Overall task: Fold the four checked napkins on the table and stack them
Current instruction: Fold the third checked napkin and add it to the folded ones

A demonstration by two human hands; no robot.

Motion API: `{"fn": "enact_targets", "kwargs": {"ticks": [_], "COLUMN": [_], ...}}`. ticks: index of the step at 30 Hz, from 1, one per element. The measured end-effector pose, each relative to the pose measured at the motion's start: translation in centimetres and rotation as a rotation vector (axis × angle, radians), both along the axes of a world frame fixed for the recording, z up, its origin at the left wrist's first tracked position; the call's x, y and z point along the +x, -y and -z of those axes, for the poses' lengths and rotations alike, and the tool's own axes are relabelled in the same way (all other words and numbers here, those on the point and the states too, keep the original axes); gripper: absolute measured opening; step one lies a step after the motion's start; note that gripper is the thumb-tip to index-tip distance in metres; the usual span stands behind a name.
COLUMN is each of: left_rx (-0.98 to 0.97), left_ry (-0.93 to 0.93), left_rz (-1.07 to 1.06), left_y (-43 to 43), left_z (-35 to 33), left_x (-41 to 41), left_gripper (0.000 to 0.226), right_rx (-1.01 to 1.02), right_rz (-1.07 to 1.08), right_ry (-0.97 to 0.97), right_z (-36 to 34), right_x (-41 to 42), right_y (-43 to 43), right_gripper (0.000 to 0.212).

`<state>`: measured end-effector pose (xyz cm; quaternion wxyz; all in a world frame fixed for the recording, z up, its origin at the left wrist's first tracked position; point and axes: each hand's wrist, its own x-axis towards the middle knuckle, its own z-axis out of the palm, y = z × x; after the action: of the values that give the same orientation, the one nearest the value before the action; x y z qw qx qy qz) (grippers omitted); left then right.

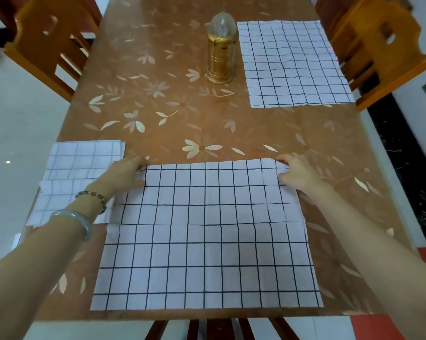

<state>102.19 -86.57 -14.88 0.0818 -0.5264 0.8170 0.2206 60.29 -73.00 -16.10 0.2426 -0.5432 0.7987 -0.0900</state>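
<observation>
The spread napkin [207, 241] lies at the table's [182, 119] near edge. The left hand [126, 174] and right hand [296, 174] each pinch one of its far corners. Folded napkins [79, 173] sit just to the left, and a flat napkin [293, 65] lies far right beside a gold lantern [221, 55].

Table [182, 114] under glossy orange floral cover. Left chair [45, 42] at far-left corner, right chair [378, 45] at far-right corner, both orange wood. Pale floor [18, 114] left; black marbled strip [403, 163] right.
</observation>
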Motion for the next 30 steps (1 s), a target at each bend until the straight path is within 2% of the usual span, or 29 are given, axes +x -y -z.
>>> {"fn": "enact_targets", "kwargs": {"ticks": [3, 5, 7, 8, 10, 14, 18, 22, 23, 27, 30], "left_rx": [-0.012, -0.008, 0.009, 0.009, -0.022, -0.09, -0.069, -0.023, -0.002, 0.042, 0.1], "left_ry": [0.053, 0.041, -0.017, -0.042, -0.069, -0.196, -0.297, -0.372, -0.384, -0.357, -0.26], "left_rz": [-0.004, -0.022, -0.082, -0.118, -0.169, -0.236, -0.276, -0.249, -0.232, -0.164, -0.106], "left_y": [-0.2, -0.6, -0.8, -1.0, -1.4, -2.5, -4.2, -8.3, -9.4, -13.2, -15.8], "left_z": [-0.8, -1.3, -1.8, -2.1, -3.0, -5.9, -8.1, -10.1, -10.3, -9.0, -7.3], "left_x": [-0.6, -0.9, -0.6, -0.3, 0.0, 0.4, 2.1, 3.7, 4.1, 6.3, 7.4], "left_gripper": [0.038, 0.027, 0.026, 0.032, 0.047, 0.045, 0.042, 0.012, 0.007, 0.015, 0.022], "right_rx": [0.019, 0.043, 0.034, 0.012, -0.058, -0.22, -0.276, -0.285, -0.284, -0.23, -0.141], "right_rz": [-0.005, 0.015, 0.065, 0.105, 0.179, 0.276, 0.299, 0.303, 0.302, 0.317, 0.28], "right_ry": [-0.004, 0.004, 0.065, 0.11, 0.183, 0.305, 0.374, 0.431, 0.438, 0.447, 0.415], "right_z": [-0.3, -0.4, -0.7, -1.0, -1.9, -4.7, -7.2, -9.2, -9.4, -8.4, -6.4], "right_x": [-0.4, -0.8, -1.4, -1.6, -2.2, -2.4, -2.4, -1.4, -1.0, 0.1, 0.2], "right_y": [0.4, 0.4, 0.3, 0.1, -0.4, -1.8, -4.5, -8.9, -10.1, -14.5, -17.0], "right_gripper": [0.026, 0.002, 0.016, 0.017, 0.011, 0.006, 0.005, 0.019, 0.016, 0.008, 0.026]}}
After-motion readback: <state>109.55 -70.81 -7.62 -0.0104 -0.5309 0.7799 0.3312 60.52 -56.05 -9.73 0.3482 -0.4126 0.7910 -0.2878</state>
